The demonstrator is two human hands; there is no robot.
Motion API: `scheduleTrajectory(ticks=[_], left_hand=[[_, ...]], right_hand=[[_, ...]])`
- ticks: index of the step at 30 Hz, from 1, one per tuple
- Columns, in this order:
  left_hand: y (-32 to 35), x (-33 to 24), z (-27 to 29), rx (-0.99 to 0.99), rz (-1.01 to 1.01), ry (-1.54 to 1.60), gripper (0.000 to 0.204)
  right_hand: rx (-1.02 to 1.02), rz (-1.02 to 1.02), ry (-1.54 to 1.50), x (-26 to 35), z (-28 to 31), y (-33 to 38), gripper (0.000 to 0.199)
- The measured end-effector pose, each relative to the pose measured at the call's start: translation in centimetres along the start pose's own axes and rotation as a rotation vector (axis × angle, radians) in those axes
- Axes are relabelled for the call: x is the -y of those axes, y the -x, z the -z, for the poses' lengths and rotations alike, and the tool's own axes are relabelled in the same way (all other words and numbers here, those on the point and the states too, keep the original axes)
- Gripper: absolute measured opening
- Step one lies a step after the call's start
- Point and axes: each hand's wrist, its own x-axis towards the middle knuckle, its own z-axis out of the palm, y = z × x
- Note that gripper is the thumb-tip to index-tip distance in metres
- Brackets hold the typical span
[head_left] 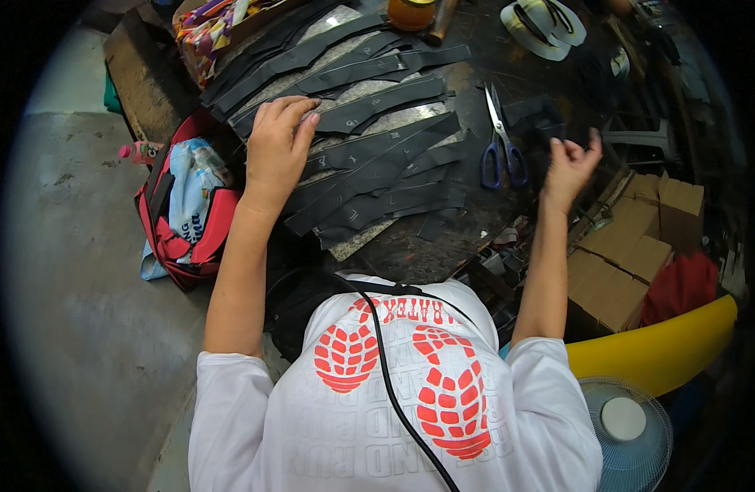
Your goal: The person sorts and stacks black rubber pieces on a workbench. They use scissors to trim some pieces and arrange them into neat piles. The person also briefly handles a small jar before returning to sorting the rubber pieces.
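Note:
Long dark grey strips of sheet material (369,156), marked with small pale signs, lie overlapping on a speckled board (357,243). My left hand (277,148) is over their left ends, its fingers bent and its thumb a little apart from them; I see nothing held. Blue-handled scissors (498,135) rest to the right of the strips, points away from me. Beyond them, my right hand (568,168) is raised at the table's right side, its fingers partly bent and spread, with nothing visible in it. A dark flat piece (531,113) lies nearest to it.
An orange-brown jar (411,13) and a pale shoe-shaped item (544,29) stand at the back. Left of the table sits a red bag (225,221). Cardboard boxes (611,266), a yellow curved object (656,344) and a fan (625,430) are on the right. A black cable (383,353) crosses my shirt.

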Motion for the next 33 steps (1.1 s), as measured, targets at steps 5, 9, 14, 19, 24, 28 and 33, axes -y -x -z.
scheduleTrajectory(ticks=[5,9,14,19,24,28,33], left_hand=[[0.4,-4.4,0.7,-0.023,-0.004,0.269,0.023],[2.1,-9.1,-1.9,0.270,0.138,0.753,0.043],[3.3,-10.2,-3.1,0.519,0.647,0.982,0.030],[4.0,-9.8,-0.9,0.698,0.674,0.834,0.018],[4.9,-8.7,0.8,0.765,0.693,0.863,0.022],[5.4,-5.9,1.1,0.578,0.708,0.809,0.034],[5.5,-3.2,1.1,0.522,0.647,0.628,0.033]], right_hand=[[0.170,-0.065,-0.354,8.9,-0.5,3.5,0.085],[0.453,-0.314,-0.527,12.6,-3.0,9.1,0.091],[0.559,-0.594,-0.629,12.2,-5.6,13.9,0.093],[0.625,-0.850,-0.632,11.4,-5.6,14.0,0.103],[0.545,-0.732,-0.710,9.0,-5.9,12.5,0.106],[0.470,-0.575,-0.503,7.3,-5.7,11.5,0.106],[0.449,-0.538,-0.434,6.1,-5.6,11.4,0.105]])
